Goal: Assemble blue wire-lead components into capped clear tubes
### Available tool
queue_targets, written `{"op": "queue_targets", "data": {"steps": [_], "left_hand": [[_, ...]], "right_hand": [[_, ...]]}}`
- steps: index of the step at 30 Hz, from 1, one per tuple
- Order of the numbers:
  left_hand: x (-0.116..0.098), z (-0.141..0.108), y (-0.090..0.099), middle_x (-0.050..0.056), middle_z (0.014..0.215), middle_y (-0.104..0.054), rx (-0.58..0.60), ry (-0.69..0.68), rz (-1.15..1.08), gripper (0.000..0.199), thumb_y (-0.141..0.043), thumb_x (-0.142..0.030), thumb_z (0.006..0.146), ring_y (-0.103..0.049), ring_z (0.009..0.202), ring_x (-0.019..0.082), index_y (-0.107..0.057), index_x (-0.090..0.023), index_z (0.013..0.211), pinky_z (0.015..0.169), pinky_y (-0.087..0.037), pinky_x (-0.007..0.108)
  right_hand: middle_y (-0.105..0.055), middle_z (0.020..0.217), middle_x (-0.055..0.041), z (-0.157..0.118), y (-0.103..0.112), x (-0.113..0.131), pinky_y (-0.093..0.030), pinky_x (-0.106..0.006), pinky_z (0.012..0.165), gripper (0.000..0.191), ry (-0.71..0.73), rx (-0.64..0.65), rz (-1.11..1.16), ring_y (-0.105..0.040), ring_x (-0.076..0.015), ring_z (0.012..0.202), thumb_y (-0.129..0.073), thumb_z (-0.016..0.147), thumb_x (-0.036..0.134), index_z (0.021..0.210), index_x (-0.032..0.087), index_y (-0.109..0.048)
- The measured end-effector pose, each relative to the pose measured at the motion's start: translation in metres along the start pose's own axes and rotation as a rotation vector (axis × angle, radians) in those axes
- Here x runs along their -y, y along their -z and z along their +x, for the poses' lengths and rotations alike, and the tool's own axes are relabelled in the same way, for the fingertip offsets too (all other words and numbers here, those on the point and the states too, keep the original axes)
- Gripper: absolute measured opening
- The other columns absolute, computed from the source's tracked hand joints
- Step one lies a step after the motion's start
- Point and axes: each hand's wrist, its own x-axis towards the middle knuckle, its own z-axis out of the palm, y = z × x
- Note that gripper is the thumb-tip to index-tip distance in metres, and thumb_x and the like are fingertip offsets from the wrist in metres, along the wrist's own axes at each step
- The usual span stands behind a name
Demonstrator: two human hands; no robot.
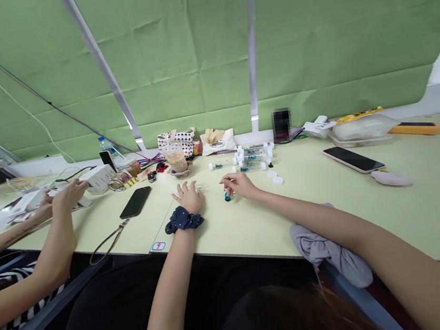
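One clear tube (203, 188) is seen just beside the wide-spread fingers of the left hand (189, 198); a small blue piece (227, 197) is met by the narrowed fingertips of the right hand (239, 185), though whether it is gripped cannot be told; either could be sent rolling by a careless nudge.

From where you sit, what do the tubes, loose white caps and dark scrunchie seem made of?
Tubes: clear plastic or glass, apparently glossy; they look see-through. White caps: probably plastic, smooth, judging by their even white. Dark scrunchie: matte fabric, by its gathered folds.
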Motion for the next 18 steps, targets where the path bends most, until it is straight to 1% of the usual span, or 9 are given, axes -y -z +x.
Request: {"op": "queue_targets", "data": {"steps": [1, 2, 4, 6, 9, 11, 14, 18], "left_hand": [[0.001, 0.0, -0.001, 0.013, 0.133, -0.046, 0.039, -0.012, 0.012, 0.045, -0.056, -0.016, 0.073, -0.021, 0.133, 0.038, -0.057, -0.026, 0.117, 0.102, -0.012, 0.065], [0.002, 0.0, -0.002, 0.013, 0.129, -0.05, 0.072, -0.036, 0.014, 0.04, -0.055, -0.018, 0.076, -0.023, 0.132, 0.038, -0.058, -0.026, 0.116, 0.101, -0.007, 0.067], [0.002, 0.0, -0.002, 0.012, 0.117, -0.058, 0.116, -0.105, -0.011, 0.032, -0.055, -0.022, 0.08, -0.034, 0.126, 0.036, -0.059, -0.027, 0.111, 0.1, 0.0, 0.07], [-0.002, -0.001, -0.002, 0.011, 0.106, -0.063, 0.152, -0.175, -0.073, 0.027, -0.057, -0.026, 0.081, -0.044, 0.116, 0.033, -0.06, -0.029, 0.108, 0.099, 0.004, 0.07], [-0.009, -0.003, -0.002, 0.008, 0.1, -0.065, 0.182, -0.26, -0.183, 0.027, -0.058, -0.03, 0.082, -0.05, 0.107, 0.03, -0.06, -0.03, 0.109, 0.1, 0.003, 0.068], [-0.014, -0.004, -0.002, 0.008, 0.1, -0.065, 0.192, -0.292, -0.228, 0.028, -0.058, -0.034, 0.082, -0.051, 0.105, 0.03, -0.06, -0.03, 0.11, 0.101, -0.002, 0.066], [-0.018, -0.006, -0.001, 0.008, 0.102, -0.065, 0.201, -0.301, -0.266, 0.03, -0.056, -0.039, 0.083, -0.052, 0.104, 0.029, -0.059, -0.03, 0.112, 0.102, -0.007, 0.06], [-0.02, -0.006, 0.001, 0.008, 0.105, -0.064, 0.19, -0.294, -0.319, 0.034, -0.055, -0.042, 0.084, -0.054, 0.101, 0.028, -0.058, -0.03, 0.116, 0.102, -0.011, 0.055]], "right_hand": [[-0.056, 0.065, 0.0006, 0.001, 0.0, 0.0, -0.052, -0.022, 0.046, 0.036, 0.001, -0.023, 0.015, -0.061, -0.0106, 0.049, -0.058, 0.078, 0.052, 0.079, 0.016, -0.06], [-0.056, 0.066, 0.0004, 0.002, 0.0, -0.001, -0.052, -0.022, 0.047, 0.037, 0.007, -0.055, 0.036, -0.061, -0.0108, 0.05, -0.058, 0.078, 0.053, 0.079, 0.016, -0.059], [-0.056, 0.068, -0.0003, 0.004, 0.002, -0.002, -0.054, -0.023, 0.049, 0.04, 0.028, -0.141, 0.087, -0.063, -0.0116, 0.052, -0.058, 0.077, 0.056, 0.081, 0.016, -0.058], [-0.057, 0.071, -0.0012, 0.007, 0.005, -0.002, -0.056, -0.026, 0.054, 0.044, 0.042, -0.251, 0.132, -0.064, -0.0126, 0.056, -0.057, 0.076, 0.06, 0.084, 0.017, -0.057], [-0.058, 0.075, -0.0025, 0.012, 0.012, -0.002, -0.057, -0.028, 0.061, 0.047, 0.043, -0.407, 0.168, -0.064, -0.0131, 0.061, -0.055, 0.076, 0.063, 0.087, 0.018, -0.056], [-0.059, 0.077, -0.0032, 0.014, 0.017, -0.003, -0.057, -0.029, 0.063, 0.046, 0.036, -0.47, 0.189, -0.064, -0.0132, 0.063, -0.054, 0.077, 0.063, 0.088, 0.018, -0.055], [-0.059, 0.076, -0.0032, 0.016, 0.02, -0.005, -0.056, -0.029, 0.063, 0.041, -0.001, -0.488, 0.26, -0.063, -0.0128, 0.063, -0.054, 0.081, 0.058, 0.087, 0.018, -0.055], [-0.06, 0.074, -0.0035, 0.016, 0.018, -0.007, -0.056, -0.029, 0.065, 0.034, -0.084, -0.419, 0.384, -0.062, -0.0124, 0.062, -0.056, 0.083, 0.05, 0.084, 0.017, -0.056]]}}
